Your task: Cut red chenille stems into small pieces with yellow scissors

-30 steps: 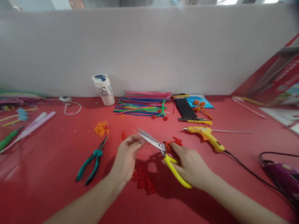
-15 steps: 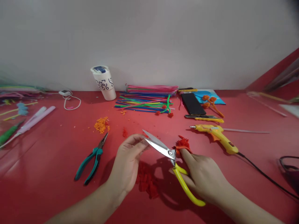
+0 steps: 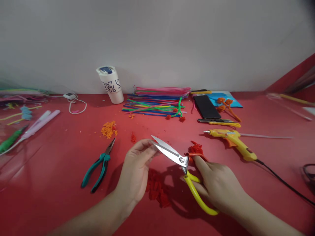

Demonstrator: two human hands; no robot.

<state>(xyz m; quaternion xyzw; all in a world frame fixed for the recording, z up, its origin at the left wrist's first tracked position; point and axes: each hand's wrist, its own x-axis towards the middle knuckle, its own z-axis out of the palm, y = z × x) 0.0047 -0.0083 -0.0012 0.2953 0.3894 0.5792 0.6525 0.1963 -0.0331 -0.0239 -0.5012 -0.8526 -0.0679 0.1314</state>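
Observation:
My right hand point(image 3: 216, 180) grips scissors point(image 3: 172, 155) with yellow handles, their bright blades pointing up and left and slightly apart. A red-orange band point(image 3: 197, 155) lies by my right index finger; whether I hold it I cannot tell. The fingers of my left hand point(image 3: 137, 167) are pinched right at the blade tips, and anything between them is hidden. Below the blades, between my hands, lies a pile of red fuzzy pieces point(image 3: 158, 191). More red pieces point(image 3: 195, 147) sit just beyond my right hand.
Teal-handled pliers point(image 3: 99, 167) lie left, near orange clippings point(image 3: 108, 129). Behind are a white tumbler point(image 3: 112, 87), pipe cleaners point(image 3: 152, 106) and a black phone point(image 3: 207, 107). At right are a utility knife point(image 3: 219, 121) and a yellow glue gun point(image 3: 233, 141) with a black cord point(image 3: 278, 175).
The view has shifted slightly, so things on the table appear a little further right or higher. Both hands and the scissors keep nearly the same pose.

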